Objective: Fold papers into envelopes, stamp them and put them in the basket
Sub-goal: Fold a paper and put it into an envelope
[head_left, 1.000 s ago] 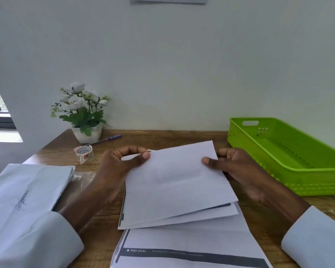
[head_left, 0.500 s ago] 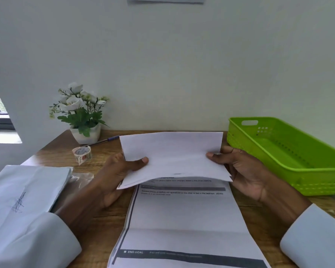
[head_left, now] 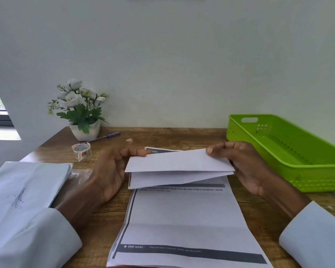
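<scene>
A white folded paper (head_left: 179,165) hangs a little above the wooden desk (head_left: 182,136), doubled over so that two layers show at its near edge. My left hand (head_left: 112,171) pinches its left end and my right hand (head_left: 246,167) pinches its right end. Under it lies a printed sheet (head_left: 184,219) with a dark band and the words END GOAL near the bottom. The green plastic basket (head_left: 290,167) stands at the right and holds nothing. A stack of white envelopes (head_left: 25,188) lies at the left, with a pen scribble on the top one.
A roll of tape (head_left: 82,151) and a pen (head_left: 106,136) lie at the back left, in front of a white pot of flowers (head_left: 79,111). A clear plastic wrapper (head_left: 79,174) lies beside the envelope stack. The wall stands right behind the desk.
The sheet was lifted off the printed sheet and folded over away from me, then brought down into a flatter doubled strip. Both hands stayed on its ends.
</scene>
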